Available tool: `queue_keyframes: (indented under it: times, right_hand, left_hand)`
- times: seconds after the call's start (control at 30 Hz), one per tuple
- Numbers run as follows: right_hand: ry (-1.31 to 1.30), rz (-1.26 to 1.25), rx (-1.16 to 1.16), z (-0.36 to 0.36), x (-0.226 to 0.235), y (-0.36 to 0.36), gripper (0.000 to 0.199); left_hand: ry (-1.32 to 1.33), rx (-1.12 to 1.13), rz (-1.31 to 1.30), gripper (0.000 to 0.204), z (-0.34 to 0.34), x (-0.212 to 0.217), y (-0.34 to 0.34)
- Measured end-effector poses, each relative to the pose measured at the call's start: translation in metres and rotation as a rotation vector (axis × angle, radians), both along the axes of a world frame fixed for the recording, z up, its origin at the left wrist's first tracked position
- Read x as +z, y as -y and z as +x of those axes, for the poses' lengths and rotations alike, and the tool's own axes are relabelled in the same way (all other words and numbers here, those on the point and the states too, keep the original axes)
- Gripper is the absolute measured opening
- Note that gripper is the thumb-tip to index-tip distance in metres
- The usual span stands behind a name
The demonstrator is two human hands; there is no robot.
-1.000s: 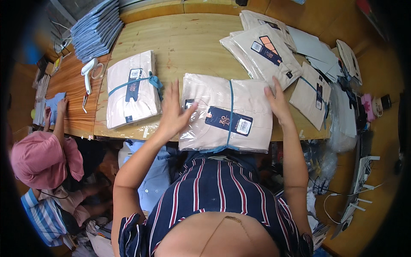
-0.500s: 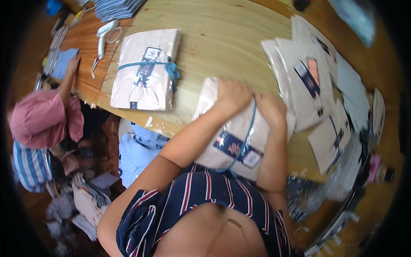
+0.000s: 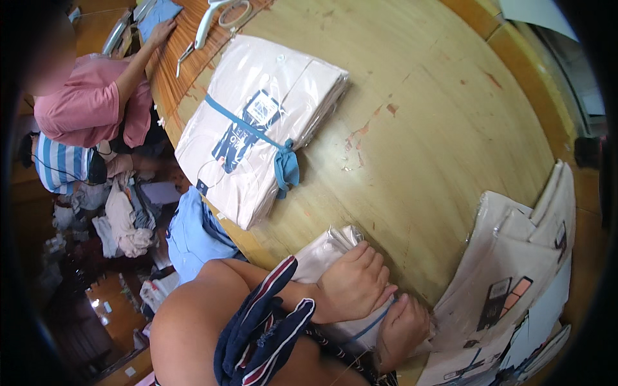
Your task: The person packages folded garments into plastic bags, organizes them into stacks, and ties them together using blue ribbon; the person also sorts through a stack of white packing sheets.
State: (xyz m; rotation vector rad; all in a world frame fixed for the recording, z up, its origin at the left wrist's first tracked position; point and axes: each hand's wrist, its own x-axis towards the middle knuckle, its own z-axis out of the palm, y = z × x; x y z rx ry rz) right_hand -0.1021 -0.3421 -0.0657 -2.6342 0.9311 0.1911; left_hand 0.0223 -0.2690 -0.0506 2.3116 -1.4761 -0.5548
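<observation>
head cam | looks steeply down, tilted | close over table (image 3: 425, 128) edge

A tied stack of cream garments in clear bags (image 3: 257, 128) lies on the wooden worktop (image 3: 438, 116), bound crosswise by a blue strap knotted at its near edge. Loose bagged garments (image 3: 515, 270) fan out at the worktop's right end (dark labels show on some), and a white tool (image 3: 209, 16) lies at the far left edge. Beside that edge a person in a pink shirt (image 3: 84, 103) rests a hand on blue cloth (image 3: 158, 13), with heaped clothes (image 3: 125, 219) on the floor below.
</observation>
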Motion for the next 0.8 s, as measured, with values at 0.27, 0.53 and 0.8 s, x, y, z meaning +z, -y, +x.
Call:
queue_keyframes:
  times: [0.27,0.53,0.8]
  right_hand:
    - [-0.033,0.012,-0.044,0.013,0.011,0.003,0.025]
    - [0.002,0.081,-0.001,-0.007,-0.003,0.002,0.025]
    - [0.783,0.157,-0.101,-0.024,0.037,-0.008,0.018]
  left_hand:
    - [-0.013,0.028,-0.091,0.025,0.008,-0.004,0.007]
    - [-0.038,0.069,-0.148,0.024,-0.008,-0.008,-0.009]
    - [0.137,0.203,-0.49,0.06,-0.002,0.013,-0.059]
